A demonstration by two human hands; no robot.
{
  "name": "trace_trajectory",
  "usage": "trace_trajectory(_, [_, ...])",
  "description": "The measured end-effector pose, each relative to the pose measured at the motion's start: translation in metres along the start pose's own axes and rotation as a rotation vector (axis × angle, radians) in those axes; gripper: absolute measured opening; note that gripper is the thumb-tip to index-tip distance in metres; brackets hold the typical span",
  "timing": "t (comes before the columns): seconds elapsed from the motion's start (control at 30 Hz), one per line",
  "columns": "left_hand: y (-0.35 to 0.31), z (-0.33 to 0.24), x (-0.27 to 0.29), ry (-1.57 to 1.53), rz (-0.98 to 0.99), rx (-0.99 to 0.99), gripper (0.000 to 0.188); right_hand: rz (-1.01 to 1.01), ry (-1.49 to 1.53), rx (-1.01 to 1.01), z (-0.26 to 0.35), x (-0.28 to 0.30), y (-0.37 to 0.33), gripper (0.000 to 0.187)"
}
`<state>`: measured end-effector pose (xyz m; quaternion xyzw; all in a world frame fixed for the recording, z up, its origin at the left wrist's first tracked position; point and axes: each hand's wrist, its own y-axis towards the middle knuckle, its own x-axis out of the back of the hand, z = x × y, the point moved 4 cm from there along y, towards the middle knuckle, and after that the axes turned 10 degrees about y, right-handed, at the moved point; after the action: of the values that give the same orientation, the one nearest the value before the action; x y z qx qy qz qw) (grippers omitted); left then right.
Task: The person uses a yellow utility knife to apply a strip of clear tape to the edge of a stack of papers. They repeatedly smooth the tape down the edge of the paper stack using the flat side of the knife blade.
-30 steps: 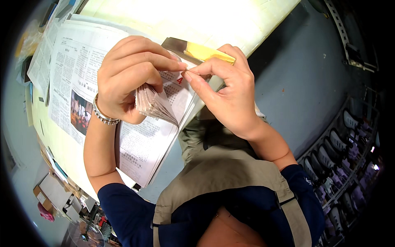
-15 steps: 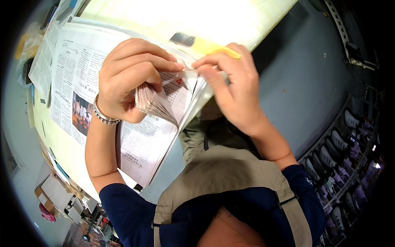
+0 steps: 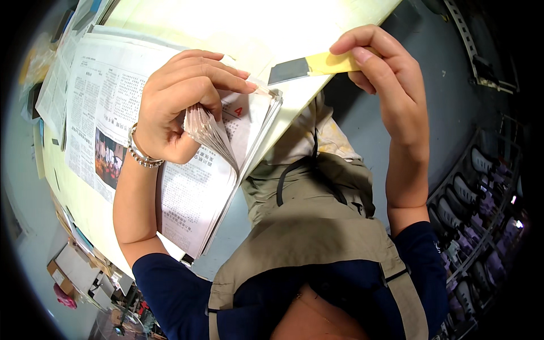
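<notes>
My left hand (image 3: 170, 105) is closed on a thick bunch of folded-back newspaper sheets (image 3: 204, 133), its fingertips lying over the top corner of the stack. More of the newspaper (image 3: 187, 209) hangs toward me past the table edge. Up to the right, clear of the paper, my right hand (image 3: 394, 79) pinches a flat knife (image 3: 289, 71) between thumb and fingers. Its wide grey blade points left toward the paper corner, and its handle end is yellow.
Open newspaper pages (image 3: 96, 107) spread across the pale table (image 3: 187, 22). At the left lie more papers and a clear plastic bag (image 3: 42, 56). Racks of shoes (image 3: 447, 207) stand at the right. A cardboard box (image 3: 59, 272) sits at the lower left.
My right hand has drawn away from the paper corner, up and to the right, carrying the knife. My left hand keeps its hold on the sheets, almost unmoved.
</notes>
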<state>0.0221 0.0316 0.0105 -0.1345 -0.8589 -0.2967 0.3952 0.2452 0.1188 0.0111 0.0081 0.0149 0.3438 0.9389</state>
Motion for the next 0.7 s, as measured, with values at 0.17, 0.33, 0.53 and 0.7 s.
trace_trajectory(0.17, [-0.002, 0.001, -0.002, -0.016, -0.004, 0.011, 0.026, 0.103, 0.059, -0.078, -0.009, -0.002, 0.012, 0.023])
trace_trajectory(0.33, [-0.001, 0.001, -0.003, -0.017, -0.010, 0.006, 0.025, 0.291, 0.022, -0.136, -0.019, -0.003, 0.031, 0.022])
trace_trajectory(0.53, [0.000, 0.003, -0.007, -0.045, 0.000, 0.043, 0.019, 0.506, 0.125, -0.292, -0.039, -0.015, 0.043, 0.025])
trace_trajectory(0.7, [-0.001, 0.003, -0.011, -0.064, -0.005, 0.065, 0.014, 0.555, 0.127, -0.248, -0.040, -0.010, 0.041, 0.028])
